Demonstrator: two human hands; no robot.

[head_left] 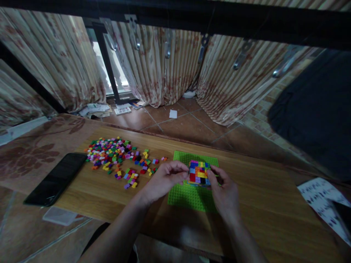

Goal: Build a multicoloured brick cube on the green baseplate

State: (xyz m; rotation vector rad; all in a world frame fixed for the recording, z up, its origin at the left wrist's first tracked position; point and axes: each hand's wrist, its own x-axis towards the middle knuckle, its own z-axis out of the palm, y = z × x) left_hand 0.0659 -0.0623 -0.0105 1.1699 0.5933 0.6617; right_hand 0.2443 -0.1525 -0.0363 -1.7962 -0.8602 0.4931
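Note:
A block of many-coloured toy bricks (pixel 199 172) is on or just above a green studded baseplate (pixel 189 199); I cannot tell whether it is attached. My left hand (pixel 168 179) is at the block's left side, thumb and forefinger closed together against its edge. Whatever small piece may be between those fingertips is hidden. From the right, my right hand (pixel 223 186) grips the block, with the thumb on its near right corner and the fingers behind its right side.
Loose bricks (pixel 109 151) lie heaped on the wooden table (pixel 260 193), with smaller groups trailing toward the baseplate. A black phone-like slab (pixel 56 179) lies at the table's left end. A printed sheet (pixel 323 201) is at the far right. Curtains (pixel 164 69) hang beyond.

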